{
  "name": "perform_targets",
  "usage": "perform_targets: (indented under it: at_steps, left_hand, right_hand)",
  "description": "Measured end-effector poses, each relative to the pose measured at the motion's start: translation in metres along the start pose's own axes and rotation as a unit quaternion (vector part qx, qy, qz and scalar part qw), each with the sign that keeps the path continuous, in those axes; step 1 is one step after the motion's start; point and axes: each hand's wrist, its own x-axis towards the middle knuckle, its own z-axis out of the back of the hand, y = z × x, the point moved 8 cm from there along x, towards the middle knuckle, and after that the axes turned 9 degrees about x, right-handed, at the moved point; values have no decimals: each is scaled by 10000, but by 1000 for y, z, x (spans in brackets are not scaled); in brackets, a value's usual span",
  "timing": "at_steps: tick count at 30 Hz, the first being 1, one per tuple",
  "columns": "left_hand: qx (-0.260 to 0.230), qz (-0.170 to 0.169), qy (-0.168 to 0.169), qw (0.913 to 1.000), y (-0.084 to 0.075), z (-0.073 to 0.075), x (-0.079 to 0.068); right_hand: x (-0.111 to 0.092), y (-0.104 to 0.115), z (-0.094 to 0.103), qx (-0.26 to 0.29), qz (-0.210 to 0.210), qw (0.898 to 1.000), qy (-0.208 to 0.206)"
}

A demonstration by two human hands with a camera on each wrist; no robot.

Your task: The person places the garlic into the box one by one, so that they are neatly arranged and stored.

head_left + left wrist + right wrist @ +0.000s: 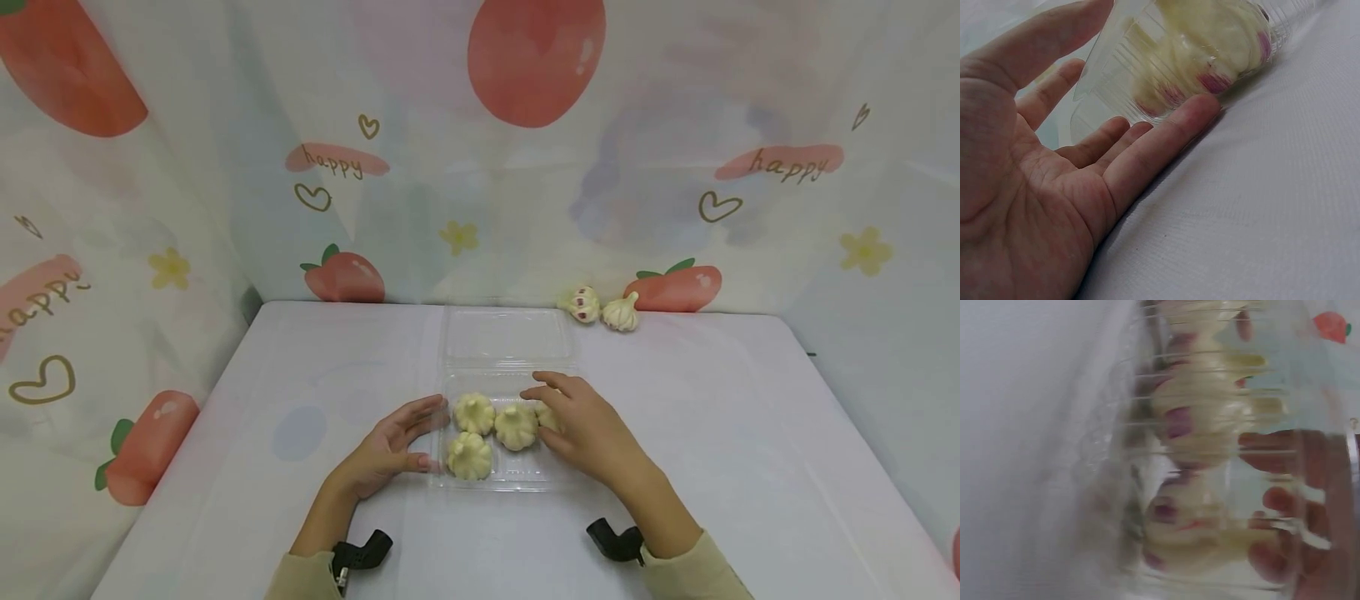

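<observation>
Garlic bulbs (516, 427), pale with purple patches low on their sides, stand stem-up in a clear plastic clamshell box (517, 477). My left hand (393, 442) lies at the box's left side, fingers loosely extended and thumb near the front left corner. In the left wrist view, a fingertip (1200, 112) rests at the clear wall beside a bulb. Over the box's right part, my right hand (592, 425) spreads its fingers above the rightmost bulb (549, 417), partly covering it. Through the wall, the blurred right wrist view shows fingertips (1269, 559) close by a bulb's stem.
The box's lid (510, 335) lies folded back, away from me. Two more garlic bulbs, one (582, 304) purple-patched and one (621, 312) pale, sit at the table's back edge. A printed curtain (487, 183) hangs behind the white table (720, 400).
</observation>
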Motion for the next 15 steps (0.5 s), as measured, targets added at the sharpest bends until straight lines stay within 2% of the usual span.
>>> perform_targets:
  at_steps: [4, 6, 8, 11, 15]
  left_hand:
    - [-24, 36, 1, 10000, 0, 0, 0]
    - [-15, 64, 0, 10000, 1, 0, 0]
    - [2, 43, 1, 10000, 1, 0, 0]
    - [26, 62, -19, 10000, 1, 0, 0]
    - [55, 107, -41, 9999, 0, 0, 0]
  right_hand:
    - [0, 13, 9, 194, 127, 9996, -161]
    - [-1, 21, 9, 381, 262, 9989, -70]
    - [-1, 28, 6, 544, 370, 9977, 179]
    - [-3, 34, -5, 732, 421, 9935, 765]
    - [-6, 32, -18, 798, 246, 9866, 1399]
